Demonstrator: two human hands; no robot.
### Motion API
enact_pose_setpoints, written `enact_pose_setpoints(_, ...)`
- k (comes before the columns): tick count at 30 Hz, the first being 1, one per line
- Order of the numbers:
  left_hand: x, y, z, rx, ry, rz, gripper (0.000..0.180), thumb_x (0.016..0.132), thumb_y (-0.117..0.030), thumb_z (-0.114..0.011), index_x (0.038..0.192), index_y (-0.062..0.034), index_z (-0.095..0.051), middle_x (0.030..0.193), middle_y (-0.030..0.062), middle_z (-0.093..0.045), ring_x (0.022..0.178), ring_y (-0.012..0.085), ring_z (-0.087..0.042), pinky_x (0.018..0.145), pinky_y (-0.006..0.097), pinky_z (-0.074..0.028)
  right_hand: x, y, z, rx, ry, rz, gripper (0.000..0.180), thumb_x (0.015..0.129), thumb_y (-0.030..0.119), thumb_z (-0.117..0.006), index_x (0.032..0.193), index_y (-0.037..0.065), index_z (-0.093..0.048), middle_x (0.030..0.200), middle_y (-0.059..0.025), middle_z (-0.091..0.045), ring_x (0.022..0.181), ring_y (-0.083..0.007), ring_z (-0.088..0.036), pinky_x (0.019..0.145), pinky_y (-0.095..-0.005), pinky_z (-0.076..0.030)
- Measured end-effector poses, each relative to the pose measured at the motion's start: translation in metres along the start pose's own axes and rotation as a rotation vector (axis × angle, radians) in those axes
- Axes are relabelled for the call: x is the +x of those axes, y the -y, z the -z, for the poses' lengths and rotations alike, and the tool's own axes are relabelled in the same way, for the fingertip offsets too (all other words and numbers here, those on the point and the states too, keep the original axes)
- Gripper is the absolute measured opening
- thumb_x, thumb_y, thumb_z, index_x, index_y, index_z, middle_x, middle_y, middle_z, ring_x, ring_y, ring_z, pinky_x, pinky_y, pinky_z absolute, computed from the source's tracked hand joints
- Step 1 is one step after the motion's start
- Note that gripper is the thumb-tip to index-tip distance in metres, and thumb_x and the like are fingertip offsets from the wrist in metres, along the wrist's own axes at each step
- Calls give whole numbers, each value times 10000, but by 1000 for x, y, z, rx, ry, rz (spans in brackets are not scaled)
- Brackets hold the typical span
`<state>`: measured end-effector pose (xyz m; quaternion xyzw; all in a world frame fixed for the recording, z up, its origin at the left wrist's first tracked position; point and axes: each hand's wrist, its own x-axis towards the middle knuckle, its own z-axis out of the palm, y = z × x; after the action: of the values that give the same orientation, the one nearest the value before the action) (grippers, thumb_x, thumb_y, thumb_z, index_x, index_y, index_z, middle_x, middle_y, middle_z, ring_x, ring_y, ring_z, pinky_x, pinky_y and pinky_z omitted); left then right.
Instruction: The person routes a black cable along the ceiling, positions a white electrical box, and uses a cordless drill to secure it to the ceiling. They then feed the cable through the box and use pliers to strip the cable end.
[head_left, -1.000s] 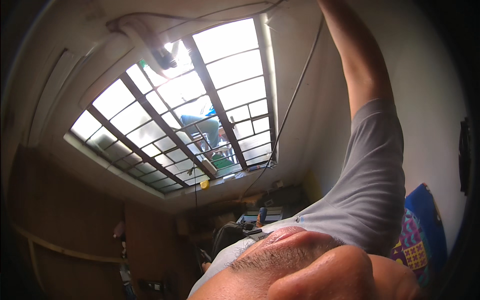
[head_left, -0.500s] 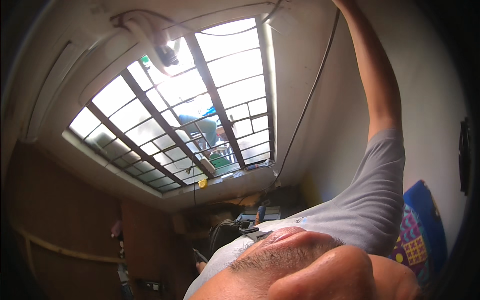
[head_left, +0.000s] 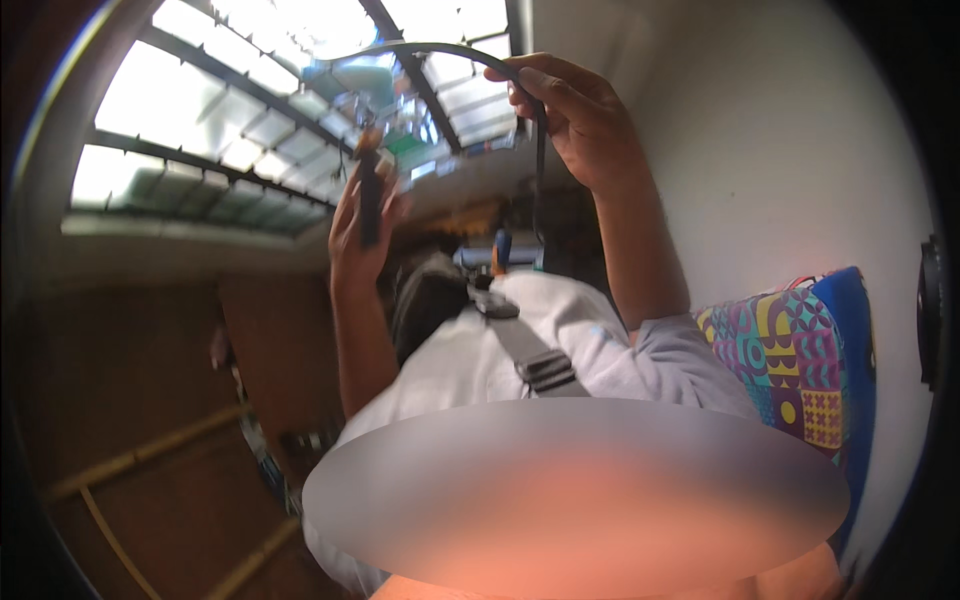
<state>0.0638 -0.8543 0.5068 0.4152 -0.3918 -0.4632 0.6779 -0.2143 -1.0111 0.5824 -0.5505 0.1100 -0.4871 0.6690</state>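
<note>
In front of the barred window, my right hand (head_left: 590,125) is raised and closed, pinching a thin black cable (head_left: 430,47) between thumb and fingers. From that grip the cable arcs left across the window, and another length hangs down beside my forearm. Lower and to the left, my left hand (head_left: 347,245) is upright with its fingers around a dark, long, narrow thing (head_left: 370,205). An orange-brown part shows at its upper end. Motion blur hides what kind of thing it is. The cable's far left end is lost in the window's glare.
The barred window (head_left: 270,135) fills the upper left. Below it, a blue-and-orange handle (head_left: 501,250) stands among dark clutter. A brightly patterned cushion (head_left: 780,345) leans by the pale wall (head_left: 770,160) at right. Brown wooden panels (head_left: 130,360) with light battens are at left.
My right arm has come down from above the picture, and its hand now grips the cable. My left hand has risen into view with the dark thing. The whole view has shifted.
</note>
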Motion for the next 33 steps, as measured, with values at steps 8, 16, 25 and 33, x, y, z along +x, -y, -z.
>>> enact_pose_setpoints(8, 14, -43, -93, 1482, 190, -733, 273, 952, -204, -749, 1194, -112, -663, 1298, 106, -656, 1250, 326, -630, 1146, 488, -374, -52, -64, -34, -45, -125, -103, 210, 951, -13, -663, 1152, -41, -717, 1015, -88, -787, 940, -151, -760, 830, -298, -640)
enact_pose_setpoints(16, 41, -32, -90, 1424, 253, -651, 302, 978, -204, -724, 1237, -94, -612, 1091, 101, -689, 1047, 336, -615, 952, 486, -420, -55, -52, -59, 346, -281, -186, 265, 992, 82, -678, 1237, -15, -653, 1001, -77, -774, 808, -174, -762, 727, -326, -632)
enact_pose_setpoints(25, 48, -44, -97, 1105, 471, -443, 248, 1063, -247, -597, 1197, -47, -654, 1061, 152, -680, 1011, 341, -650, 933, 451, -475, -40, -68, -10, -535, -317, 19, 371, 1053, 294, -656, 1349, 80, -591, 1205, -106, -671, 1051, -189, -671, 896, -352, -530)
enact_pose_setpoints(33, 71, -30, -89, 1285, 115, -474, 214, 1045, -203, -642, 987, -8, -709, 909, 163, -724, 777, 328, -698, 746, 441, -547, -54, -54, -1, -620, -471, -63, 285, 1026, 261, -744, 1161, 21, -671, 953, -58, -768, 747, -144, -717, 677, -311, -574)
